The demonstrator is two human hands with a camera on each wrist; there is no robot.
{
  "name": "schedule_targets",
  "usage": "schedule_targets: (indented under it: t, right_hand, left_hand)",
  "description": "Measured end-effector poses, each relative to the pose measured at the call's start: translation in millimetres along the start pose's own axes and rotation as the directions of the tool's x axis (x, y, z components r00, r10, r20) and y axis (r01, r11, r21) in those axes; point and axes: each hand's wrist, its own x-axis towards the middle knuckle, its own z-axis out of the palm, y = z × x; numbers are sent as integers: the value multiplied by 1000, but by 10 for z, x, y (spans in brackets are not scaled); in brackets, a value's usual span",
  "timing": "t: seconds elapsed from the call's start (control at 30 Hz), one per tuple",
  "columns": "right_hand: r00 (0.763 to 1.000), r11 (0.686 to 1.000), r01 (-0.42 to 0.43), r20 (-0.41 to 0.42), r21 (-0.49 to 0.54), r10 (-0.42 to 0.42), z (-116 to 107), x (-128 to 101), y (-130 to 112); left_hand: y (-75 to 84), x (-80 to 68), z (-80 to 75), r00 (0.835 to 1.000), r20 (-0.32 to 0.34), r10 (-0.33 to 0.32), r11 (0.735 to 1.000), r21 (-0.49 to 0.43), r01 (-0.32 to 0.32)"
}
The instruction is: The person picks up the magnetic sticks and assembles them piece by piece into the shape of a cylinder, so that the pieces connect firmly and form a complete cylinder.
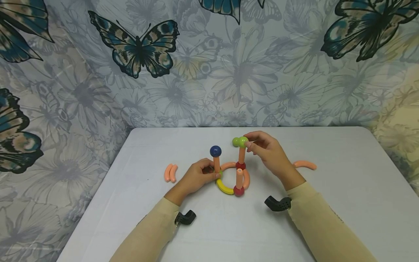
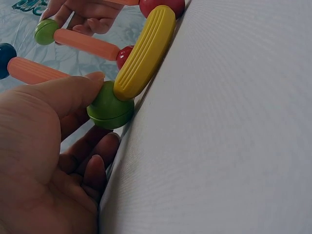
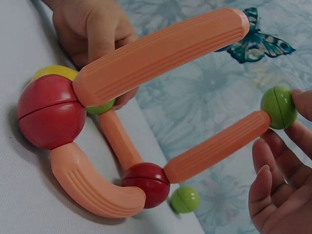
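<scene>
A ring of curved sticks and balls lies on the table, with a yellow curved stick (image 1: 224, 187), orange curved sticks (image 3: 97, 187) and red balls (image 3: 51, 112). My left hand (image 1: 201, 176) pinches the green ball (image 2: 111, 106) at the ring's left side, where an upright orange stick (image 1: 216, 164) rises to a blue ball (image 1: 215, 151). My right hand (image 1: 266, 149) holds another green ball (image 3: 279, 107) between thumb and fingers, at the top of the rear orange stick (image 3: 217, 146). At the front, an orange stick (image 1: 239, 178) stands on its red ball with its top bare.
A loose green ball (image 1: 235, 142) sits behind the ring. Two curved orange sticks (image 1: 168, 173) lie at the left, and one more curved orange stick (image 1: 305, 165) lies beyond my right wrist. The white table (image 1: 209, 233) ends at a butterfly-patterned backdrop (image 1: 196, 91).
</scene>
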Motion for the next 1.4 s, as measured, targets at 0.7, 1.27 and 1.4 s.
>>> schedule_targets:
  t: [0.7,1.27,1.4]
  right_hand:
    - [1000,1000,-15,-11,10,15,-30,22,56]
    - [978,979,-199,-71,-33,196,-144,260,488]
    - [976,967,-217,-14,-131,217,-146,362,659]
  left_hand:
    - [15,-5,-6,1000,-3,8,1000,-8,-8]
    - [-51,6,-28,1000,16,14,999,-38,-13]
    - [-59,3,-40,1000,12,28,999,-40,-28]
